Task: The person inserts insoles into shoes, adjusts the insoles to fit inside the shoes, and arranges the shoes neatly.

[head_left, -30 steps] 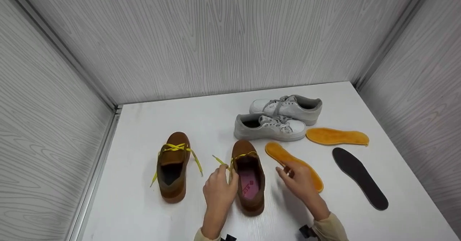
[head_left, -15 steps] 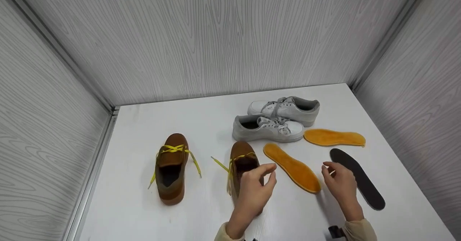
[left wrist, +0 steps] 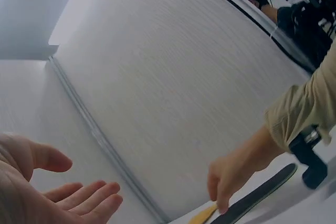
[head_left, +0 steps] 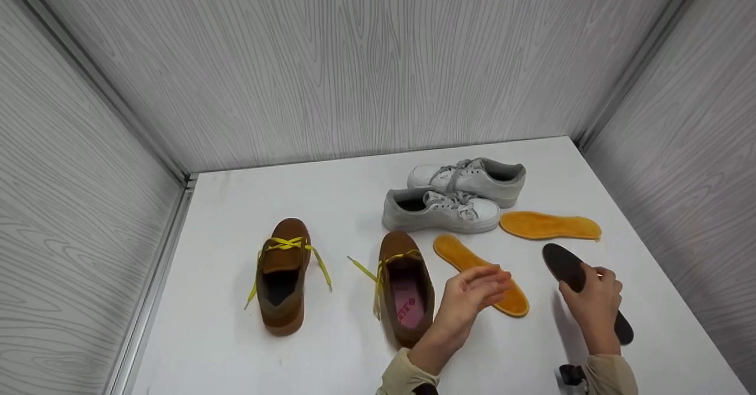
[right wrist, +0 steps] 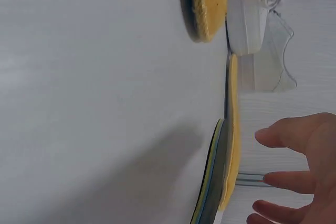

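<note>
My right hand (head_left: 593, 303) reaches over the dark insole (head_left: 561, 260) on the right of the table. In the right wrist view its fingers (right wrist: 289, 182) are spread and apart from the insole's layered edge (right wrist: 207, 182). My left hand (head_left: 458, 306) hovers, fingers loosely extended and holding nothing, between a brown shoe (head_left: 396, 244) and an orange fuzzy insole (head_left: 452, 250), partly covering both. A pink insole (head_left: 406, 300) shows inside that shoe, whose yellow lace (head_left: 361, 268) trails to the left. Another orange insole (head_left: 549, 225) lies beyond the dark one.
A second brown shoe (head_left: 286, 318) with crossed yellow laces stands on the left. Two white-grey sneakers (head_left: 407, 221) sit behind the insoles. Wood-grained panels (head_left: 325, 58) enclose the white table (head_left: 236, 194) at the back and both sides.
My left hand has let go of the yellow lace and moved right across the brown shoe. My right hand has moved right, from the nearer orange insole to above the dark insole.
</note>
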Demonstrator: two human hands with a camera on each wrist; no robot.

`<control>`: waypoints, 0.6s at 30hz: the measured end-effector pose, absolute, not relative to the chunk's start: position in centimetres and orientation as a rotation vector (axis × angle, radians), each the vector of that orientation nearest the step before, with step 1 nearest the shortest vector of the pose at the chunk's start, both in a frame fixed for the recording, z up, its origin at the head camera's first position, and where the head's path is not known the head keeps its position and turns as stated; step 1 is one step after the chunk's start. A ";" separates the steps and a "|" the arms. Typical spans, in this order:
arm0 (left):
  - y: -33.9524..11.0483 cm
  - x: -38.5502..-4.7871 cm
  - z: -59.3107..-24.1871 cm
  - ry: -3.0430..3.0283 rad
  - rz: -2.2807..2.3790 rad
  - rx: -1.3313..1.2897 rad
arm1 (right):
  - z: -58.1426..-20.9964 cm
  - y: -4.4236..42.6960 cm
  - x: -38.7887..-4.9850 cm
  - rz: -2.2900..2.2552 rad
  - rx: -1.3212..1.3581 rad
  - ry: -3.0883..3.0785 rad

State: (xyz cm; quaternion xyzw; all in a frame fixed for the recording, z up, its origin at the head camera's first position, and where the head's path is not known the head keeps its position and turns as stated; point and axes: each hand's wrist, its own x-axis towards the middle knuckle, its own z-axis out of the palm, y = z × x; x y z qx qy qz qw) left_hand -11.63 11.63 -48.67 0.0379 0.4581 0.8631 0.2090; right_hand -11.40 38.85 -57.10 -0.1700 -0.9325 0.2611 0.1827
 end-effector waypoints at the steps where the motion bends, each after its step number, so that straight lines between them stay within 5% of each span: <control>1: 12.3 -11.8 -49.1 1.218 2.407 0.020 | -57.1 39.2 -11.3 0.746 -0.525 -2.679; 18: 19.8 -14.4 -55.1 1.162 2.333 -0.587 | -58.5 41.5 -11.4 0.829 -0.660 -2.874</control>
